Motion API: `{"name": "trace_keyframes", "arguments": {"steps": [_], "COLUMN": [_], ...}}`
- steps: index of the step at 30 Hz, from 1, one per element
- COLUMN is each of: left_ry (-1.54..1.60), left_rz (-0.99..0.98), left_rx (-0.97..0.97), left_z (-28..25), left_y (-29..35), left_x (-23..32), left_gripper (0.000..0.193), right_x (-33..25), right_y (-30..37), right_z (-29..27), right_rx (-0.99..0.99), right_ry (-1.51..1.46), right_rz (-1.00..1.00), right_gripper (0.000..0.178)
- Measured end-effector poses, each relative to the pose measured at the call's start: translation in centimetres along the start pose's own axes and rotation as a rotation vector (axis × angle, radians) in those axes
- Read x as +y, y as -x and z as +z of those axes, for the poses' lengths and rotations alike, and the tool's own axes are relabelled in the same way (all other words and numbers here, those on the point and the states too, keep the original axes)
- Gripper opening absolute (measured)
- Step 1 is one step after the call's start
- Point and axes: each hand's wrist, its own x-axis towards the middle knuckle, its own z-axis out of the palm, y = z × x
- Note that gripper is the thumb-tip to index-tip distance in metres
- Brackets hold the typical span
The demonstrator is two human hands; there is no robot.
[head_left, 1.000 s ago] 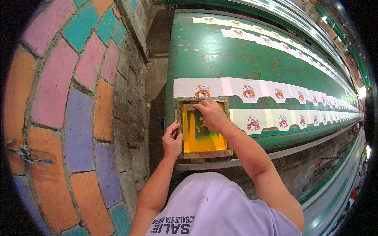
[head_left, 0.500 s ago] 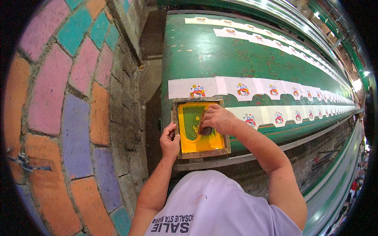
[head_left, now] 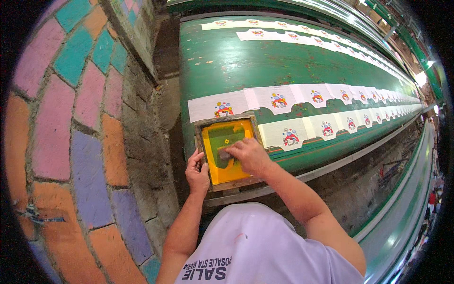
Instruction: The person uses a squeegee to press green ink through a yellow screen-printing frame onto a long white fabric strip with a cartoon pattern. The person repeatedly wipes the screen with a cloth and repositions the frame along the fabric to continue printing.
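A wooden-framed printing screen (head_left: 224,118) lies at the near left corner of the long green table. Yellow ink (head_left: 222,178) coats much of its inside, around a darker green area with a small yellow flower. My left hand (head_left: 197,176) grips the left side of the frame, thumb toward me and fingers along the edge. Inside the frame, my right hand (head_left: 251,157) is closed on a small brown squeegee (head_left: 222,153), which is tilted against the mesh. The squeegee's far end is hidden under my fingers. Cloth beneath the screen cannot be made out.
Rows of pale cloth pieces (head_left: 283,131) with colourful prints run away to the right along the green table (head_left: 227,61). A painted block wall (head_left: 87,165) stands close at my left. Another long green table (head_left: 402,208) lies to the right.
The squeegee and my right hand have moved left and slightly toward me across the screen. My left hand still holds the frame. The whole view has shifted somewhat.
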Motion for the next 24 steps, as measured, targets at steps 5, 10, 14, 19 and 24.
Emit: {"name": "trace_keyframes", "arguments": {"steps": [5,10,14,19,24], "left_ry": [-0.028,-0.151,-0.419,-0.417,-0.408], "left_rz": [-0.002,0.06,0.177,0.174,0.171], "left_rx": [-0.003,0.018,0.007,0.011,0.043], "left_z": [0.0,0.4,0.3,0.3,1.6], "left_y": [0.3,0.4,0.9,0.5,1.0], "left_x": [-0.1,-0.2,0.2,1.3,3.3], "left_gripper": [0.046,0.048,0.051,0.043,0.034], "right_x": [-4.8,-6.5,-6.4,-5.9,-3.4], "right_y": [3.7,5.3,6.4,9.2,13.7], "right_z": [-0.9,-1.4,-1.6,-2.4,-2.1], "right_rx": [0.013,-0.021,-0.046,0.166,0.424], "right_ry": [-0.045,-0.04,-0.146,-0.264,-0.422], "right_rz": [0.032,0.058,0.069,0.194,0.511], "right_gripper": [0.05,0.048,0.047,0.045,0.042]}}
